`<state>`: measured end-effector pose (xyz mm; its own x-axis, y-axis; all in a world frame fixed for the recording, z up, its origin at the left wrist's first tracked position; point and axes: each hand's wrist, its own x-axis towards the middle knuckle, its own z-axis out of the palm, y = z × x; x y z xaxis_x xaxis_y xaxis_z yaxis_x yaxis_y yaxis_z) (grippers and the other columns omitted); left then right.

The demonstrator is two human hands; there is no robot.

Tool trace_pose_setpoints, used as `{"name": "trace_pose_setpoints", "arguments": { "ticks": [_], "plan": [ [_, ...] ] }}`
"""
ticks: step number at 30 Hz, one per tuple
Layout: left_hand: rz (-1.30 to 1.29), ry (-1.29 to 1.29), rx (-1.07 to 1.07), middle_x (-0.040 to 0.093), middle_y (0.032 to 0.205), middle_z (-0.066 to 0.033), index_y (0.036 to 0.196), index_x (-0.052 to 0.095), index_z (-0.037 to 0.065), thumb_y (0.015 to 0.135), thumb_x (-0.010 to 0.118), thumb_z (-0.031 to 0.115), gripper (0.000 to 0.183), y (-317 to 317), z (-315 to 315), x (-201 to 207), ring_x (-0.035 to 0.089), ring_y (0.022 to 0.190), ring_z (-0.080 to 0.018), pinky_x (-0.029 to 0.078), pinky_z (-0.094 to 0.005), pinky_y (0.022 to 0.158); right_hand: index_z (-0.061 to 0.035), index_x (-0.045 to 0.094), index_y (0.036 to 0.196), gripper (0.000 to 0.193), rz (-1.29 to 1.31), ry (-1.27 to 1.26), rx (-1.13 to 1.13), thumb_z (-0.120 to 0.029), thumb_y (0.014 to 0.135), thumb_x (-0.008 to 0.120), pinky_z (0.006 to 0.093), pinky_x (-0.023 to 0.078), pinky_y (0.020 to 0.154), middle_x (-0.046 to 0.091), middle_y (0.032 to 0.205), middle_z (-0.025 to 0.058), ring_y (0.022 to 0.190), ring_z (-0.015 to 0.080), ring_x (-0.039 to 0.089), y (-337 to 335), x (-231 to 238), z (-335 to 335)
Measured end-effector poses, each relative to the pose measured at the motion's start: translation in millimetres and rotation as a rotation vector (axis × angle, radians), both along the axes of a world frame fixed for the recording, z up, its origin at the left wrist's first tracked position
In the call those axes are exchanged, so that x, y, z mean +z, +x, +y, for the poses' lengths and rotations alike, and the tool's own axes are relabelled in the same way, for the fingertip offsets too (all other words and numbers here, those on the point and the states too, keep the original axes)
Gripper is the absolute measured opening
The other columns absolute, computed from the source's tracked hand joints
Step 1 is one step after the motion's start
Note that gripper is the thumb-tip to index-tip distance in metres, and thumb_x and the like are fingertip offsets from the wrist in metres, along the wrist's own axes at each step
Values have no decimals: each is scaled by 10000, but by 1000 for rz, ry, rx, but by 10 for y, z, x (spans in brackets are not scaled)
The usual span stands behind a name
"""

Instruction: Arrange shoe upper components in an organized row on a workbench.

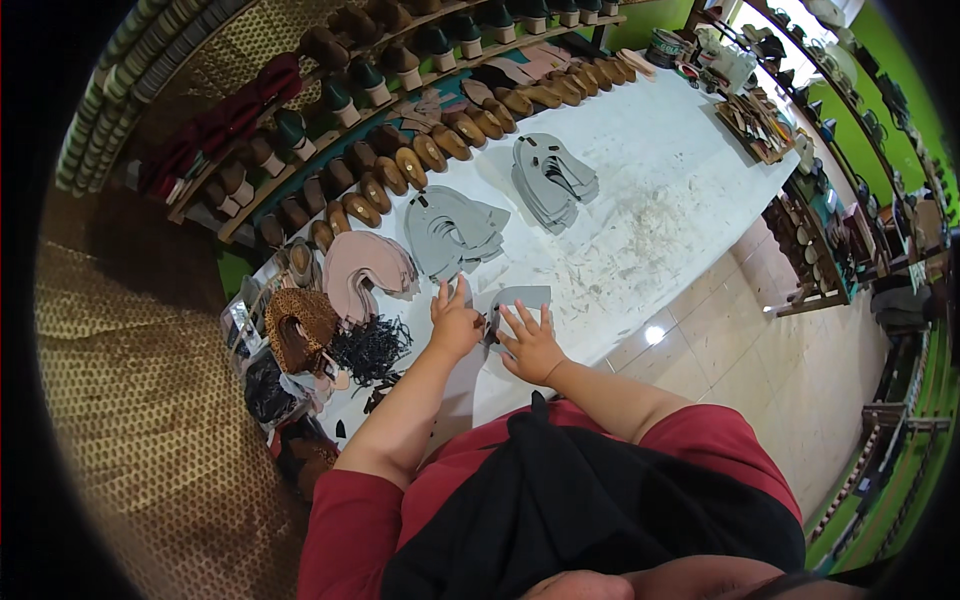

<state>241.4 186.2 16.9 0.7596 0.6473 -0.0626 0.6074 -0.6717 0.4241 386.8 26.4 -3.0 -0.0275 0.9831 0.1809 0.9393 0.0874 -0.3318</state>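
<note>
Near the table's front edge lies a curved grey cut piece, like a shoe upper [527, 295]. My right hand [532, 347] rests on it with fingers spread flat. To its left, my left hand [456, 327] has its fingers stretched out and apart, near the piece's left side. Something small and dark shows between the two hands; I cannot make out what it is. Just beyond my left hand is a stack of grey upper pieces [432, 235], and a second grey stack [545, 190] lies farther right. A pink stack of similar pieces [350, 268] is on the left.
Black strips [372, 348] lie in a heap beside a leopard-print piece [312, 318] at the left. Rows of brown shoe lasts [430, 152] line the far edge below shelves of shoes. A wooden tray of tools [757, 125] stands at the far right. Scraps litter the white table [690, 150].
</note>
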Motion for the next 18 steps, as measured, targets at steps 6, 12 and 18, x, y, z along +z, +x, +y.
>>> {"name": "trace_pose_setpoints", "arguments": {
  "ticks": [6, 12, 18],
  "plan": [
    [101, 26, 11, 379, 1566, -154, 792, 776, 145, 730, 749, 193, 83, 47, -56, -118, 267, 1453, -419, 206, -620, 1157, -132, 685, 1240, 455, -3, 19, -3, -366, 852, 643, 728, 135, 1121, 271, 1610, 139, 1499, 376, 191, 9, 27, -1],
    [-129, 101, 35, 497, 1459, -111, 757, 723, 123, 749, 722, 151, 29, -18, -16, -348, 364, 1382, -383, 241, -618, 1137, -135, 692, 1231, 450, -24, -20, -5, -361, 846, 641, 727, 144, 1120, 276, 1607, 136, 1496, 373, 196, -5, 35, 11],
    [-134, 107, 46, 488, 1467, -112, 744, 709, 117, 765, 721, 154, 45, -6, 11, -261, 345, 1398, -389, 229, -618, 1142, -140, 688, 1245, 448, 4, -3, -14, -356, 856, 633, 720, 149, 1124, 280, 1605, 136, 1493, 371, 203, -3, 28, 7]
  ]
}}
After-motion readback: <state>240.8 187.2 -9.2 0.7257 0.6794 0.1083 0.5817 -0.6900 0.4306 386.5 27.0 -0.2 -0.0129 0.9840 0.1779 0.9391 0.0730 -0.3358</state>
